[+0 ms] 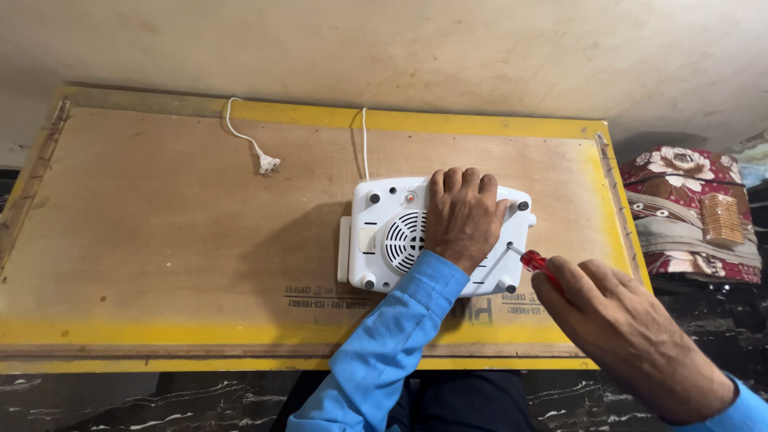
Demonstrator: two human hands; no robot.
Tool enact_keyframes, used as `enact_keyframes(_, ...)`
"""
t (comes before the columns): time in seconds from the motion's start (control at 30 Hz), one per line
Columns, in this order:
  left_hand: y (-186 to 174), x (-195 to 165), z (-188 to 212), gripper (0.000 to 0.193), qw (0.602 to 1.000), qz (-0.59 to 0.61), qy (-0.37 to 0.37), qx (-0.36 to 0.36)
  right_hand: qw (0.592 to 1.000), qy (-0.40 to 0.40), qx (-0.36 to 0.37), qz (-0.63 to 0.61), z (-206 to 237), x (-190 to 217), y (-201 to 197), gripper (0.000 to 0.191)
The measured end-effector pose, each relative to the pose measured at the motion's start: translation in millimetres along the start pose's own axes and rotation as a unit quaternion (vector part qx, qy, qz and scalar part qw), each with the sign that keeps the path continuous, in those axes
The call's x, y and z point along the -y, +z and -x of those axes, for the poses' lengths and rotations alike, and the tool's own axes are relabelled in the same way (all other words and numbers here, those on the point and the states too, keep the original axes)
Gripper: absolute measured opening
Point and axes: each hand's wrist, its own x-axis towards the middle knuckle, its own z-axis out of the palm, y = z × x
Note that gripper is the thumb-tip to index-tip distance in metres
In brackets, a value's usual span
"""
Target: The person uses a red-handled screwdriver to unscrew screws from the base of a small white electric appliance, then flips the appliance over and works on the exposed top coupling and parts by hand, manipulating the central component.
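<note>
A white plastic appliance [384,232] lies bottom-up on the plywood board, showing a round vent grille and dark rubber feet at its corners. My left hand [462,216] rests flat on top of it, fingers together, pressing down on the right half. My right hand [628,340] grips a screwdriver with a red handle [538,262]. Its metal tip sits at a screw hole near the appliance's lower right corner. The appliance's white cord [365,144] runs over the far edge of the board.
The plywood board [160,232] has yellow painted edges and stands against a pale wall. A white plug on a thin cord [266,163] lies at the back left. Folded floral bedding [688,212] is stacked to the right. Dark marbled floor shows below.
</note>
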Motion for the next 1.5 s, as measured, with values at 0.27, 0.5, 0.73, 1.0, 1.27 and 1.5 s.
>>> enact_keyframes(0.27, -0.1, 2.6, 2.6, 0.036, 1.000, 0.014, 0.003, 0.022, 0.992, 0.097, 0.077, -0.026, -2.0, -4.4, 6.3, 0.045)
enact_keyframes(0.5, 3.3, 3.9, 1.2, 0.037, 1.000, 0.009, 0.000, 0.015, 0.937, 0.308, 0.154, -0.059, -13.8, -8.8, 9.7, 0.038)
enact_keyframes(0.73, 4.4, 2.3, -2.7, 0.036, 1.000, 0.010, -0.019, 0.014, 0.974, 0.206, -0.020, -0.089, -15.4, 3.9, -2.4, 0.049)
enact_keyframes(1.0, 4.9, 1.7, -1.7, 0.036, 1.000, 0.013, -0.016, 0.010, 1.000, 0.028, 0.001, -0.002, -2.6, -1.7, -1.3, 0.056)
enact_keyframes(1.27, 2.9, 3.6, 1.8, 0.036, 1.000, 0.012, 0.006, 0.008, 0.986, 0.154, 0.061, -0.017, -1.2, -1.2, 8.1, 0.042)
enact_keyframes(1.5, 6.6, 4.4, 0.3, 0.036, 1.000, 0.011, -0.002, -0.006, 0.934, 0.321, 0.100, -0.126, -20.5, -3.1, 2.6, 0.043)
